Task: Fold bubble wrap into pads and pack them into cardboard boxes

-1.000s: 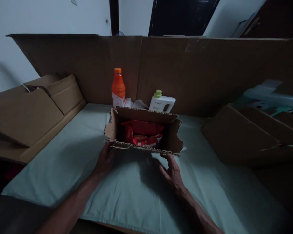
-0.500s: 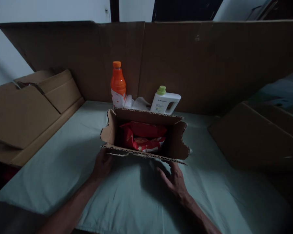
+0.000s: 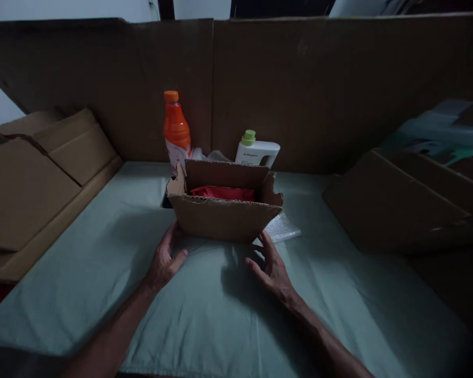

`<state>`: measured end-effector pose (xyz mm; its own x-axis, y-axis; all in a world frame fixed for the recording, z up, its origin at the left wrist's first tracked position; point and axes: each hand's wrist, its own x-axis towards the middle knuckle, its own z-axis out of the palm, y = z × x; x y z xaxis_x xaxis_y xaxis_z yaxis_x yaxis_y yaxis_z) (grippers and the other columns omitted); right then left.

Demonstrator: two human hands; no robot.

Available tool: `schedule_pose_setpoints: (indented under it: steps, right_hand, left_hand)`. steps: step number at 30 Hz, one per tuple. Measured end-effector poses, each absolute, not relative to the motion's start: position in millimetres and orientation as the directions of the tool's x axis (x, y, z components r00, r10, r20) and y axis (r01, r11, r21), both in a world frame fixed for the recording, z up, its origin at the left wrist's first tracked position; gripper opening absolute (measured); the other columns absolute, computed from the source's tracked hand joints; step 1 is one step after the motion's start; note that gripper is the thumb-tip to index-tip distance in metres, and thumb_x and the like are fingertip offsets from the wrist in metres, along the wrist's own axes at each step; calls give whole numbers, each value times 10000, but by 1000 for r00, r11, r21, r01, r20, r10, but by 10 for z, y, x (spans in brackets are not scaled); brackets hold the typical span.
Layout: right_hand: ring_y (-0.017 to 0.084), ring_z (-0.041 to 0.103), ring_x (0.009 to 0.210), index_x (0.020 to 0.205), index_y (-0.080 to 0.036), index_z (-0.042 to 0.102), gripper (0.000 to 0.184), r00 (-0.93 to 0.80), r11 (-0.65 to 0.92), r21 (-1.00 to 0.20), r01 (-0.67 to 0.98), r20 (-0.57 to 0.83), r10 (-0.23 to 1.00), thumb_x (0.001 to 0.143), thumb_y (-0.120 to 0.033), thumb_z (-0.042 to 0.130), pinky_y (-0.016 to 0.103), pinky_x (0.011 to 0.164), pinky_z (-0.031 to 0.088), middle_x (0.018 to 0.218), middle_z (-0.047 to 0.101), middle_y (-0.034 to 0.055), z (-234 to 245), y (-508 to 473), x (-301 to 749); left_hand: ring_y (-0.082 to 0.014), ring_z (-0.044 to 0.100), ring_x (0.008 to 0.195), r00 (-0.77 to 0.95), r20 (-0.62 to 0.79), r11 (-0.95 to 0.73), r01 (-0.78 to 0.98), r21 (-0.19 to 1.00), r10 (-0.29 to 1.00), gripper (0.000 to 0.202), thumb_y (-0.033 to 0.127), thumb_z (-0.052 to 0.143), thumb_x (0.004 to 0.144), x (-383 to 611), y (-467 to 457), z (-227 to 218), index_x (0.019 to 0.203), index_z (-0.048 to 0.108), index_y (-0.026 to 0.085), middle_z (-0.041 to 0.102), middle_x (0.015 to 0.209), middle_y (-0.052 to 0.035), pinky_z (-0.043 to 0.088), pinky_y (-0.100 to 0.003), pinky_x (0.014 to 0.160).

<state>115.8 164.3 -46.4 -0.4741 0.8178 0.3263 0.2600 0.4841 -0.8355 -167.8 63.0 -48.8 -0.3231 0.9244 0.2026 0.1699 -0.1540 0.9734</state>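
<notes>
A cardboard box (image 3: 226, 219) with an open top and ragged cut edges stands in the middle, its front wall facing me. Inside it a red packet (image 3: 223, 192) shows; its lower part is hidden. My left hand (image 3: 165, 263) is at the box's lower left corner, thumb spread away from the fingers. At the lower right corner is my right hand (image 3: 274, 268), its fingers also apart and curved. Fingertips of both hands meet the box's edge in view; whether they press on it I cannot tell. Bubble wrap (image 3: 283, 228) lies beside the box on the right.
Behind the box stand an orange bottle (image 3: 177, 128) and a white jug with a green cap (image 3: 257, 151). A tall cardboard panel (image 3: 284, 84) closes the back. Cardboard boxes flank the pale green cloth (image 3: 208, 320), left (image 3: 35, 189) and right (image 3: 394, 199).
The box has tipped away from me, so its front wall now shows and less of the packet does. My left hand's thumb and fingers have come apart. The whole view has shifted.
</notes>
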Motion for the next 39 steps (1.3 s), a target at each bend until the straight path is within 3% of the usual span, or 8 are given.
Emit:
schedule_pose_setpoints:
  steps: [5,14,22,30,33,35,39]
  right_hand:
    - [335,417,1428,1592,-365,212,778,-482,510,-827,237,356,801,922,-386,608,492,995,558,1634,307,81,-440,1694,1171]
    - [307,525,1329,1551,-331,334,683,-466,502,-839,211,365,806,929,-421,602,511,1026,536,1562,406,113,-393,1653,1161]
    - [329,500,1357,1550,-307,327,790,-441,405,-896,184,293,848,872,-548,652,544,1076,475,1581,389,121,-418,1789,1151]
    - [316,480,1381,1546,-301,339,778,-433,428,-884,187,316,844,875,-548,647,536,1101,455,1575,414,104,-405,1763,1153]
    - [300,502,1360,1537,-303,353,695,-399,506,-814,285,380,835,909,-454,609,506,1022,526,1560,432,109,-416,1797,1234]
    - [288,528,1328,1496,-300,420,595,-370,577,-683,447,446,815,921,-351,565,482,960,554,1527,472,113,-423,1857,1325]
    - [330,514,1316,1302,-252,624,481,-354,582,-412,701,507,786,836,-161,548,561,1000,468,1467,543,128,-419,2000,1482]
  left_hand:
    - [-293,336,1496,-304,207,-151,198,969,930,812,295,631,834,-1680,667,-486,1558,278,196,377,1606,-122,285,-459,1242]
    - [-303,411,1451,-317,237,-173,215,961,918,833,308,640,817,-1660,627,-451,1556,279,177,387,1594,-142,342,-464,1210]
    - [-322,330,1493,-188,246,-204,216,955,951,941,332,650,787,-1660,689,-411,1590,187,168,286,1644,-142,301,-481,1227]
    - [-328,331,1491,-178,254,-202,268,942,951,908,320,651,770,-1671,709,-361,1575,252,191,332,1628,-123,283,-519,1228]
    - [-332,345,1483,-195,257,-201,268,942,946,923,334,663,770,-1684,706,-378,1578,242,186,319,1634,-130,290,-525,1224]
    - [-329,348,1482,-207,263,-203,269,941,942,913,339,662,771,-1690,704,-379,1572,255,175,334,1625,-136,302,-516,1218]
    - [-341,384,1456,-236,277,-203,294,934,931,864,357,652,768,-1700,696,-359,1538,324,145,407,1578,-160,359,-509,1176]
